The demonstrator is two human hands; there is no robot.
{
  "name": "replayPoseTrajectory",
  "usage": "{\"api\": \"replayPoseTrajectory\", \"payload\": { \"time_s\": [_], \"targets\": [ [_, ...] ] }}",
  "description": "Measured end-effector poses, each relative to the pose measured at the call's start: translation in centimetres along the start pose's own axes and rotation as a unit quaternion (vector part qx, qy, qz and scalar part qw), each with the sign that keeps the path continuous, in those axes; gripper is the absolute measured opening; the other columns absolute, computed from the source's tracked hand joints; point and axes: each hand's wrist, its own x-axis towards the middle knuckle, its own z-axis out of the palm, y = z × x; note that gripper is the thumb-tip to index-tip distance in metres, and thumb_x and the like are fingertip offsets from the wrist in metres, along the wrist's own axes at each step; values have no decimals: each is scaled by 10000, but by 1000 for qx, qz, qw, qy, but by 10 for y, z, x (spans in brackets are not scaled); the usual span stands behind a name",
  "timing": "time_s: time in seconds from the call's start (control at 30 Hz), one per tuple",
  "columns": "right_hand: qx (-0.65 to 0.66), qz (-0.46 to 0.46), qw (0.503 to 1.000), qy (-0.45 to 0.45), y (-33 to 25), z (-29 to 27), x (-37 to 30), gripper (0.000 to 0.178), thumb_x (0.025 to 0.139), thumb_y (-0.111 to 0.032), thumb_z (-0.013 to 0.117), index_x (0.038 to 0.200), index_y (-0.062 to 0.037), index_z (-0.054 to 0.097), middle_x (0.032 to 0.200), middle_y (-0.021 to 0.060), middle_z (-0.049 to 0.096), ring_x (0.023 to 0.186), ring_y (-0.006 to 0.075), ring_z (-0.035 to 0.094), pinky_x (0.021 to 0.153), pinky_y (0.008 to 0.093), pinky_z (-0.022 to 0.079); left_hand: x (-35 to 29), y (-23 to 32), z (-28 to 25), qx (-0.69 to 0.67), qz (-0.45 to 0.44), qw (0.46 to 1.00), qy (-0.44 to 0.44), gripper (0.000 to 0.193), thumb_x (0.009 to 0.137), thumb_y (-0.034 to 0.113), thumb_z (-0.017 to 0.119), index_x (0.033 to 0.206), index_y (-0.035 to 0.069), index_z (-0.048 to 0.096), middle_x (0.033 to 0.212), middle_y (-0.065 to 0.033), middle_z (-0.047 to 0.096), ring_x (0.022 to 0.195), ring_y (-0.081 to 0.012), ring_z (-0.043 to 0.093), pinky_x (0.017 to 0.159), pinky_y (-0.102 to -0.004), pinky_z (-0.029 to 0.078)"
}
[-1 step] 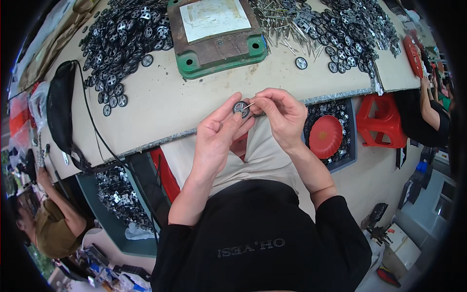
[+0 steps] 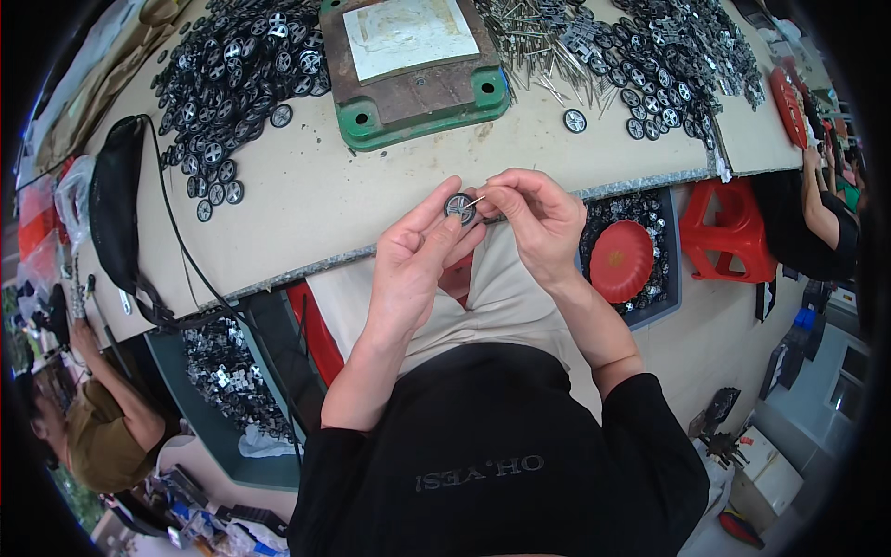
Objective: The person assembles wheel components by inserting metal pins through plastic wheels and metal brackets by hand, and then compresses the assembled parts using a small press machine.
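Just in front of the table's near edge, my left hand [image 2: 414,252] grips a small toy wheel [image 2: 457,208], black-rimmed with silver spokes, its spoked face turned up. My right hand [image 2: 540,223] pinches a thin metal rod [image 2: 476,200] between thumb and forefinger. The rod slants down to the left, and its tip meets the middle of the wheel. Whether the tip sits inside the hub I cannot tell. Something dark shows under my right fingers, too hidden to name.
A green-cornered metal block [image 2: 408,102] stands on the table [image 2: 306,181] between a wheel heap [image 2: 232,84] and a pile of metal rods [image 2: 534,42]. More wheels [image 2: 654,97] lie right. Bins of parts [image 2: 227,381] flank my legs; a red dish [image 2: 622,260] rests in the right one.
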Motion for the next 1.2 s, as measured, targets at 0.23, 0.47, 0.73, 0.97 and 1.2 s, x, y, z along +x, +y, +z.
{"api": "replayPoseTrajectory", "payload": {
  "time_s": [0.23,0.47,0.73,0.97,1.2],
  "targets": [
    [-282,-366,879,-120,-1,-4,4,64,797,63,579,859,61,596,765,99,645,691,134,626,646,243,520,1,-9,0,24,52,998,5,409,901,6,435,1296,-37,337,1167,-125,523,1036,-193,538,929,-307,445],
    [-71,-143,985,-62,0,-11,-1,90,793,85,571,880,61,563,798,147,638,726,164,633,649,265,527,4,-7,-1,39,31,999,-23,374,888,9,466,1255,-31,407,1148,-130,535,1026,-188,546,911,-297,460],
    [-25,-23,997,-62,-17,-24,12,192,810,-14,574,993,20,619,826,85,665,673,97,623,597,223,496,19,-3,0,12,45,997,-61,362,888,46,480,1238,-24,423,1140,-146,535,999,-208,558,871,-316,467],
    [-469,-117,870,96,-29,-74,57,201,785,-103,605,963,-14,629,825,99,609,685,233,602,624,317,464,19,2,1,8,27,999,-42,391,879,61,506,1252,-12,415,1172,-166,518,981,-216,568,842,-295,479],
    [-505,-112,850,101,-32,-82,79,181,770,-106,602,925,-14,627,930,133,558,825,298,567,703,375,452,19,2,-4,-13,29,999,-42,369,879,49,499,1236,-14,433,1171,-175,521,988,-231,572,854,-299,483]
  ]
}}
